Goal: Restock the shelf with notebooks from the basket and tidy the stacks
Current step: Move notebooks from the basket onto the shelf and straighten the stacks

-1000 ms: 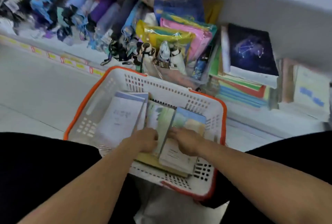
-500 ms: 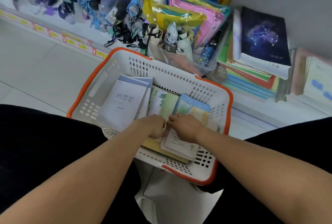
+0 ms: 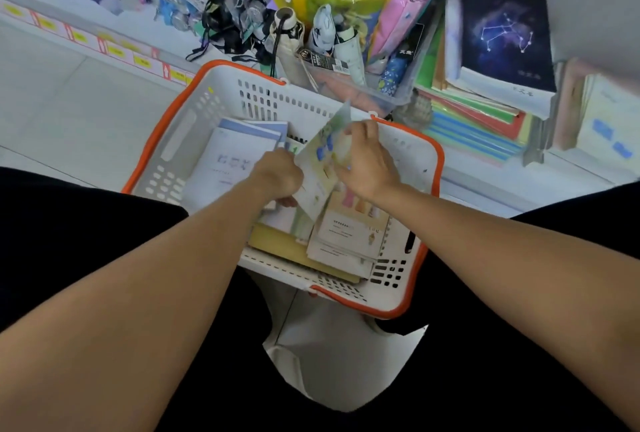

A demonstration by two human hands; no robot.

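Head view shows my left hand point(image 3: 278, 173) and right hand point(image 3: 369, 163) both over the basket point(image 3: 221, 85), which sits on the floor between my knees. My grip is on one thin green-and-yellow notebook point(image 3: 322, 161): the left hand pinches its lower left edge, the right hand's fingers curl round its upper right side. It is lifted clear of the other notebooks point(image 3: 346, 234) that lie flat in the basket.

The notebook stands tilted, its long axis running from low near me up and away toward the shelf point(image 3: 485, 175), top corner pointing at the far rim of the basket, cover facing left.

To do this well, I judge I should hold it by both edges so the soft cover does not bend, lift it over the rim, then turn it flat to match the stacks point(image 3: 485, 102) on the shelf to the right before setting it down square.
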